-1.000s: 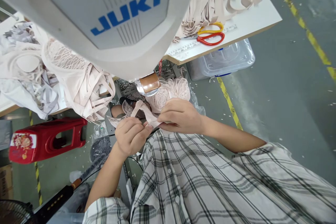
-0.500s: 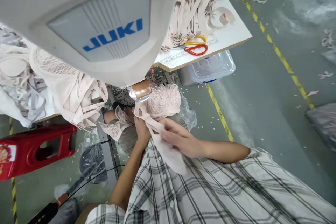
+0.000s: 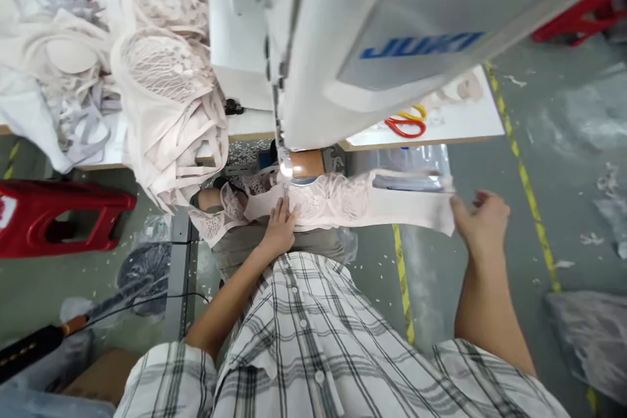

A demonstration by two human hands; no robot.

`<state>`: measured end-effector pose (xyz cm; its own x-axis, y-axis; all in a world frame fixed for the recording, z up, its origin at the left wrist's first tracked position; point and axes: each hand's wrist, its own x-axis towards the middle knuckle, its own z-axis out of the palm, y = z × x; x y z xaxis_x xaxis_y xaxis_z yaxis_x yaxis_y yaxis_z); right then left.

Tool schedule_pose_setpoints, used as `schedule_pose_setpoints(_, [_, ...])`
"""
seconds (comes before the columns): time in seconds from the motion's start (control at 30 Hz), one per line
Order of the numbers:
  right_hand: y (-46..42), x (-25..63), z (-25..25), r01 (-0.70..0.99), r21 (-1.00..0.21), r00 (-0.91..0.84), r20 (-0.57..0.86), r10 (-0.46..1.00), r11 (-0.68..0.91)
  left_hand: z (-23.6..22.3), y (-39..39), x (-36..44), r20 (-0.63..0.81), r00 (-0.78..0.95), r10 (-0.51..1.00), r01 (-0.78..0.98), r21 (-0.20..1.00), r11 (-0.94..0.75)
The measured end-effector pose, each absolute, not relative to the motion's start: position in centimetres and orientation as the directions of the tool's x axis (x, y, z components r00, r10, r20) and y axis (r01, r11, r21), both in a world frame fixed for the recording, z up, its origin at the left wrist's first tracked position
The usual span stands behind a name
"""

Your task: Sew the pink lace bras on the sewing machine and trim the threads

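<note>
A pale pink lace bra (image 3: 321, 204) lies across my lap under the sewing machine's head, its plain side band (image 3: 410, 208) stretched out to the right. My left hand (image 3: 281, 230) rests on the bra's left part, fingers stretched out flat on the fabric. At the band's far end is my right hand (image 3: 482, 225), its thumb by the fabric edge and its fingers apart from the thumb. Whether the thumb touches the band is blurred. Just above the bra sits the machine's brown and metal end piece (image 3: 306, 164).
The white sewing machine (image 3: 421, 46) fills the upper right. Heaped bras (image 3: 169, 78) hang over the left table edge. Red and yellow-handled scissors (image 3: 407, 123) lie on the right table (image 3: 482, 121). A red stool (image 3: 110, 215) stands at left, a clear plastic box (image 3: 414, 160) below the right table.
My hands were close together on the fabric; my right hand has since swung far right and the band is spread out straight. My left hand now lies on the bra. The view has turned.
</note>
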<state>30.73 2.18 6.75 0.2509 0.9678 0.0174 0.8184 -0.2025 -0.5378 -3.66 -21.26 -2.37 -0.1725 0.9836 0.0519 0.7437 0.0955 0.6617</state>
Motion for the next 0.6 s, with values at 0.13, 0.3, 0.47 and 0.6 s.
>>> schedule_pose_setpoints(0.13, [-0.5, 23.6, 1.3, 0.813, -0.493, -0.323, 0.060, 0.945, 0.309, -2.4, -24.4, -8.5, -0.087, -0.371, 0.925, 0.712, 0.613, 0.343])
schedule_pose_setpoints(0.3, [-5.7, 12.0, -0.3, 0.511, -0.515, -0.801, 0.007, 0.599, 0.688, -2.1, -31.0, -19.0, -0.273, -0.810, 0.520, 0.414, 0.363, 0.835])
schedule_pose_setpoints(0.47, [-11.6, 2.7, 0.9, 0.439, -0.640, -0.897, -0.279, 0.343, 0.630, -4.9, -34.4, -21.9, -0.511, -0.812, 0.283, 0.209, 0.198, 0.958])
schedule_pose_setpoints(0.6, [-14.9, -4.6, -1.2, 0.510, -0.663, -0.849, -0.490, 0.197, 0.549, -7.1, -34.5, -21.1, -0.568, -0.791, 0.227, 0.178, 0.141, 0.974])
